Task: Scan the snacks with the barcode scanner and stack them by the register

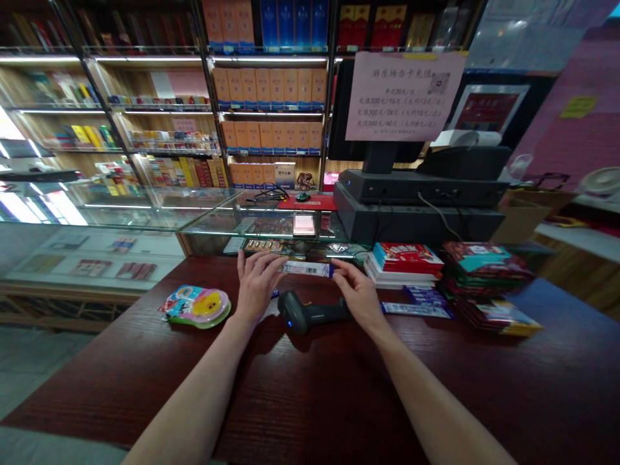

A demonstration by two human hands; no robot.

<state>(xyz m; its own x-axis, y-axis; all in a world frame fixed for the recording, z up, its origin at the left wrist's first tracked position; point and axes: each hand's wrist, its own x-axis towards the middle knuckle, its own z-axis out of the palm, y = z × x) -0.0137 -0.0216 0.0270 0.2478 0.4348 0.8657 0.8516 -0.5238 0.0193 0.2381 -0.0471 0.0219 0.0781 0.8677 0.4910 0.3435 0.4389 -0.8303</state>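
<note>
Between my two hands is a slim white and purple packaged bar (309,268), raised above the counter with a printed code on the side facing me. My left hand (258,281) pinches its left end, and the fingers of my right hand (357,292) close on its right end. Below the bar, a dark barcode scanner (310,312) with a small blue light lies on the wooden counter (310,400). To the right of my right hand lie similar purple and white bars (419,309). A colourful blister-packed item (197,306) rests left of my left hand.
Red and white boxes (407,258) and stacks of dark red packets (487,268) stand on the right side. Behind them is a cash register (416,200) with a paper sign (404,97) on its screen. A glass display case (252,216) borders the counter's far edge.
</note>
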